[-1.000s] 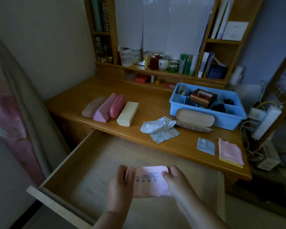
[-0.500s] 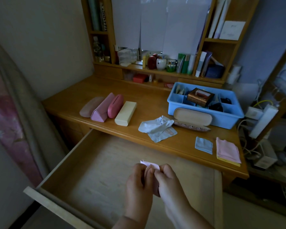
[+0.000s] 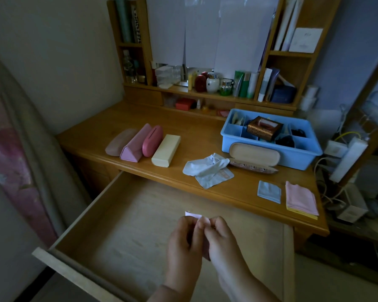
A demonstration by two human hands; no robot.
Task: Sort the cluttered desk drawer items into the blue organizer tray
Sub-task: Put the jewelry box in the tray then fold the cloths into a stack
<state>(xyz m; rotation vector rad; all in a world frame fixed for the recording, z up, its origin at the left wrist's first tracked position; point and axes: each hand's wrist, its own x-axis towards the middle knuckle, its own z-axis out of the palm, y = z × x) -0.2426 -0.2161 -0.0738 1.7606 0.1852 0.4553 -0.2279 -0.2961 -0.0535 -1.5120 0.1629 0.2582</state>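
Over the open wooden drawer, my left hand and my right hand are pressed together and pinch a small pink cloth folded between them; only its top edge shows. The blue organizer tray stands at the desk's back right and holds a brown box and dark items. A beige glasses case leans against the tray's front wall. A crumpled light-blue cloth lies in front of it.
Several glasses cases lie in a row on the desk's left. A folded blue cloth and a pink cloth stack sit near the right front edge. Shelves with bottles stand behind; cables and a power strip hang right.
The pink cloth was held spread out flat between both hands; my hands have come together and folded it, so it is now mostly hidden between them.
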